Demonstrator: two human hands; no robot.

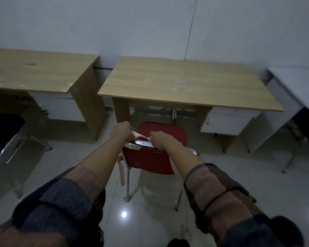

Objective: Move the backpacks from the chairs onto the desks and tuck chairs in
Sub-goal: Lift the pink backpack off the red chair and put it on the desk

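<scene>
A red chair stands on the tiled floor in front of the middle wooden desk, its seat facing the desk's opening. My left hand and my right hand both grip the top edge of its backrest, fingers curled over it. Between the hands shows a shiny grey strip that I cannot identify. A pale pink strap hangs down the left side of the backrest. No whole backpack is visible. The desk top is bare.
A second wooden desk stands to the left with a black chair before it. A grey desk and another dark chair are at the right. A white drawer unit hangs under the middle desk's right side.
</scene>
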